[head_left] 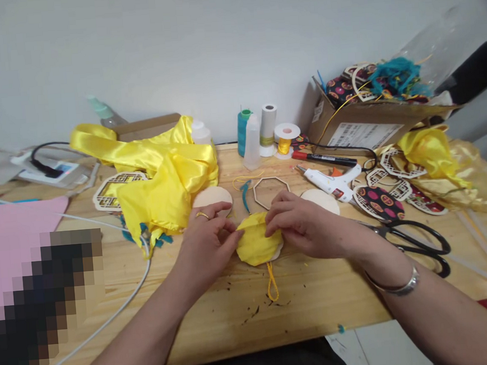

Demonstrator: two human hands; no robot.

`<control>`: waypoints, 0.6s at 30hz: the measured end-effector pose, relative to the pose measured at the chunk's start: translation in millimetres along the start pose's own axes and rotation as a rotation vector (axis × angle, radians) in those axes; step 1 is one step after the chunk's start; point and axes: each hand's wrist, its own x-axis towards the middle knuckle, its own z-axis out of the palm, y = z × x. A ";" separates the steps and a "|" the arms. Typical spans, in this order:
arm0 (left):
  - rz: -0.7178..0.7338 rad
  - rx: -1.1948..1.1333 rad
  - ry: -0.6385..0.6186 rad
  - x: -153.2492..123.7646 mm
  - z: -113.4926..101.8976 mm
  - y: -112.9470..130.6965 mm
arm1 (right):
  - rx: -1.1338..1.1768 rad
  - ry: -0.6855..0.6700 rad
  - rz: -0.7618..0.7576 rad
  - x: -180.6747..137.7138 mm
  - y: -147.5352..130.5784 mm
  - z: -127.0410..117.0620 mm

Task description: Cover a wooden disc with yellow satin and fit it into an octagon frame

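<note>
A round piece of yellow satin fabric [254, 243] lies over a pale scalloped disc [277, 252] on the table, partly hidden by the cloth. An orange cord loop [272, 286] sticks out from its near edge. My left hand [214, 235] pinches the fabric's left edge between thumb and fingers. On the upper right, the bent fingers of my right hand [300, 226] grip the same fabric. Pale round discs [213, 197] [321, 200] lie beyond both hands, with an octagonal wooden frame [272, 207] and a teal strip [245, 196] between them.
Crumpled yellow satin [163, 183] covers the left side near a white cable [134, 292]. A white glue gun [332, 182], black-handled scissors [416, 239] and patterned pieces [380, 202] lie right. Thread spools [287, 134] and bottles [252, 142] stand behind, beside a cardboard box [361, 125].
</note>
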 end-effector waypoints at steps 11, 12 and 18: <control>0.047 -0.016 0.041 0.8 2.8 -0.5 | -0.110 -0.119 0.014 -1.7 -0.8 -12.0; 0.045 -0.012 0.046 0.8 2.9 -0.5 | -0.127 -0.119 0.014 -1.7 -0.1 -11.4; 0.051 0.015 0.072 0.5 5.1 0.1 | -0.204 -0.140 0.032 -0.8 -0.9 -11.5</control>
